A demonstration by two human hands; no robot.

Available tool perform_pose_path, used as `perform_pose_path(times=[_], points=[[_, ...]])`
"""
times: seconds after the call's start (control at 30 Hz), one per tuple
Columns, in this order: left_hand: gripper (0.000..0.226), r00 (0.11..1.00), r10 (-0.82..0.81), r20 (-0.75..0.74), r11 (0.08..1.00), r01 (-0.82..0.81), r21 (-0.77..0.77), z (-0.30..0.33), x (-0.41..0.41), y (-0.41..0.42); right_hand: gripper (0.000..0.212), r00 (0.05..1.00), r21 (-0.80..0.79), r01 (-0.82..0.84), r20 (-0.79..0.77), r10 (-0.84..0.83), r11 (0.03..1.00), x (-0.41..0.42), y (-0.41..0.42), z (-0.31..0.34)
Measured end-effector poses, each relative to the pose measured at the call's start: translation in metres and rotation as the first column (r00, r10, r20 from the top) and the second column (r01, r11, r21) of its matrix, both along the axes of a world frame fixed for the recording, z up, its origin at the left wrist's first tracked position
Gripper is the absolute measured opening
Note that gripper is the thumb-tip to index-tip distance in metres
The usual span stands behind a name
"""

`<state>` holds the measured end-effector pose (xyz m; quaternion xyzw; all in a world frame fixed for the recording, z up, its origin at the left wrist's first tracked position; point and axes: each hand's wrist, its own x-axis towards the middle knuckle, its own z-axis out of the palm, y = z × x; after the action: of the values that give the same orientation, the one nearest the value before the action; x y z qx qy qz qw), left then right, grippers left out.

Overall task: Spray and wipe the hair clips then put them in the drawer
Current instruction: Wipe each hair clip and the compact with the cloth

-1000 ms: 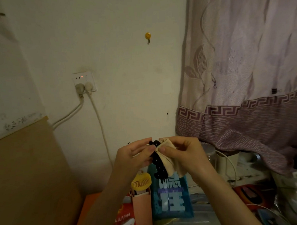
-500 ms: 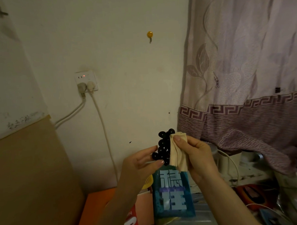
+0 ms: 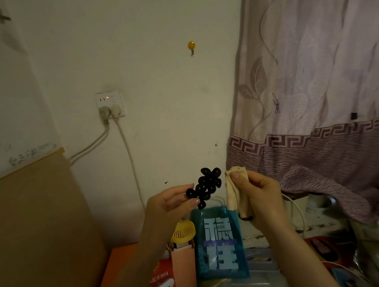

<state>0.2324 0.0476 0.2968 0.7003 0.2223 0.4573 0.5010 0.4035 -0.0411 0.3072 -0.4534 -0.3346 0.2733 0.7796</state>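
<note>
A black flower-shaped hair clip (image 3: pixel 207 185) is held up in front of the wall, tilted up to the right. My left hand (image 3: pixel 167 207) pinches its lower left end between thumb and fingers. My right hand (image 3: pixel 260 196) grips a folded beige cloth (image 3: pixel 235 191), thumb pressed on its top corner. A small gap separates the cloth from the clip. No drawer or spray bottle is in view.
Below the hands stand a blue bag with white characters (image 3: pixel 220 246), a small yellow fan (image 3: pixel 183 231) in a pink box, and an orange box (image 3: pixel 116 272). A patterned curtain (image 3: pixel 312 94) hangs at the right, a wooden board (image 3: pixel 35 226) at the left. Cables drop from a wall socket (image 3: pixel 110 104).
The cloth, wrapped against the clip before, has come off to the right. The clip is now fully exposed and tilted in my left hand.
</note>
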Motion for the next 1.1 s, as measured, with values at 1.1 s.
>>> perform_pose_path(times=[1.1], points=[[0.027,0.988,-0.149,-0.042,0.987,0.151,0.052,0.009,0.004,-0.001,0.020,0.981,-0.037,-0.060,0.184,0.066,0.997,0.009,-0.006,0.016]])
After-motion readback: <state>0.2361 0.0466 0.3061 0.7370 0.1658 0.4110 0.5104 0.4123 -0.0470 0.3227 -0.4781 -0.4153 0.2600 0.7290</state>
